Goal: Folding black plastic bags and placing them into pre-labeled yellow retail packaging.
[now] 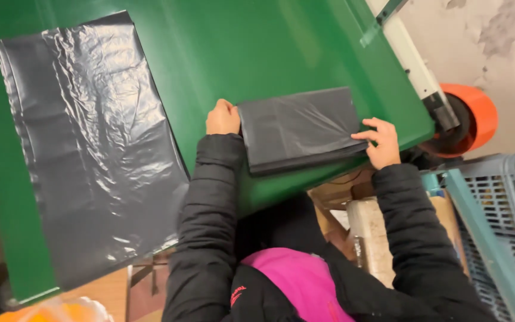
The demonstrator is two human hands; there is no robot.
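Your left hand (223,117) is curled closed at one end of the folded dark-grey plastic bag stack (300,128) on the green bench (222,48); your right hand (380,142) presses open fingers on the other. Hold both ends level, edges squared.

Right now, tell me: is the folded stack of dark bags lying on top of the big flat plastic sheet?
No. The folded stack of dark bags lies on the bare green table, apart from the flat plastic sheet.
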